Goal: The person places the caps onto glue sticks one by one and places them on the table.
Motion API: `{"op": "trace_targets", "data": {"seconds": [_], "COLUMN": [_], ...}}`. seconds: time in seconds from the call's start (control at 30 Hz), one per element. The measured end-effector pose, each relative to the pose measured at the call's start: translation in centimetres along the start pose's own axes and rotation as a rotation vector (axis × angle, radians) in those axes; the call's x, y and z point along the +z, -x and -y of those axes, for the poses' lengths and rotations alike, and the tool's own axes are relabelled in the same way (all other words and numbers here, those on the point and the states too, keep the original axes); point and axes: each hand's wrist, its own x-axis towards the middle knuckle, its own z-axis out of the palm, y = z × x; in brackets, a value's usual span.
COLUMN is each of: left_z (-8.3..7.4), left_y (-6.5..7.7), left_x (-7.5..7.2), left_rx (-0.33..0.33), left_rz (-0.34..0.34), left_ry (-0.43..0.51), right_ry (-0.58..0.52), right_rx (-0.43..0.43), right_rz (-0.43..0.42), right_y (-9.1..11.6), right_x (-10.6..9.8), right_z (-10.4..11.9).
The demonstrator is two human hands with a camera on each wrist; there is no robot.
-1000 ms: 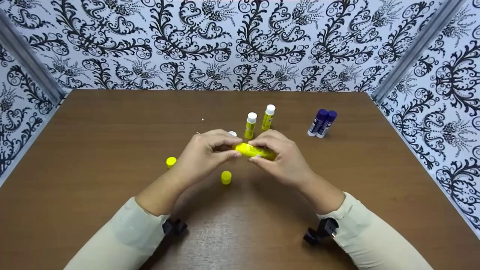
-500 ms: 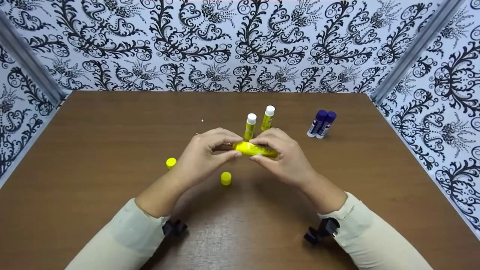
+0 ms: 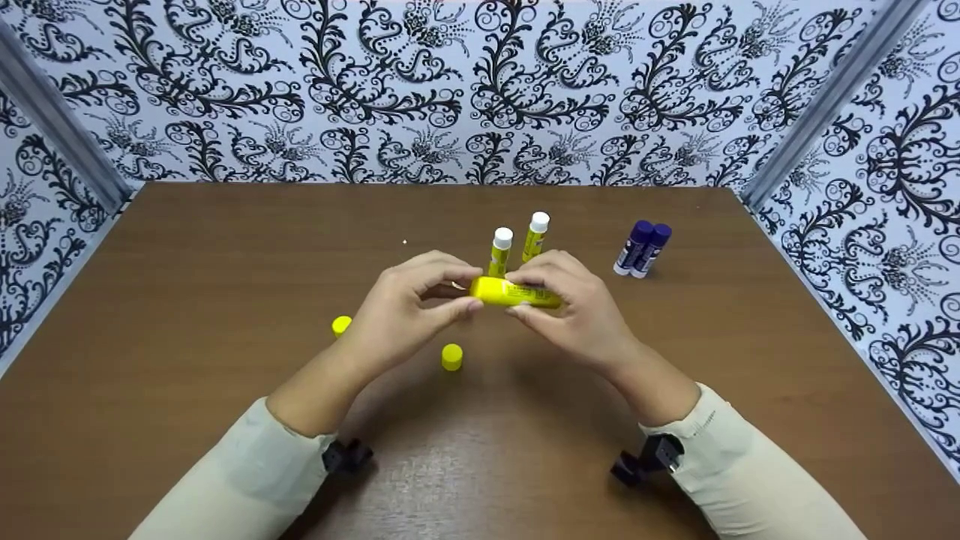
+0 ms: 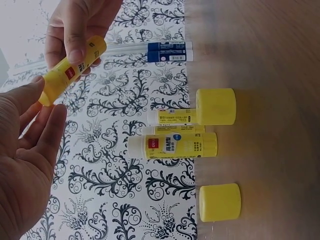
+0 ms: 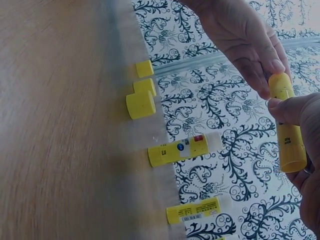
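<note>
Both hands hold a yellow glue stick nearly level above the table, its yellow cap end toward the left. My left hand pinches that end between thumb and fingertips. My right hand grips the body, thumb underneath in the head view and fingers on the far side. Beyond the hands stand yellow glue sticks with white tops, one nearer and one farther back. Another white-topped glue stick shows in the left wrist view, hidden behind the hands in the head view.
A loose yellow cap stands in front of the hands; another cap is partly behind the left forearm. The right wrist view shows a third cap. Two purple glue sticks stand together at right. Patterned walls enclose the table.
The held glue stick has moved slightly up and right in the head view, with both hands. A white top seen behind the left fingers a second ago is now hidden.
</note>
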Motion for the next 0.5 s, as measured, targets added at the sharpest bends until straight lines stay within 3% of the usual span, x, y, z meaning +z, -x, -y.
{"op": "trace_targets", "data": {"seconds": [0.33, 0.5], "left_z": [-0.07, 0.31], "left_y": [0.24, 0.76], "left_x": [-0.22, -0.68], "left_rx": [0.026, 0.001], "left_rz": [-0.016, -0.038], "left_ry": [0.010, -0.002], "right_ry": [-0.063, -0.088], "right_rx": [0.005, 0.040], "right_rz": [-0.035, -0.053], "right_y": [-0.03, -0.06], "right_x": [-0.22, -0.52], "right_z": [-0.01, 0.04]}}
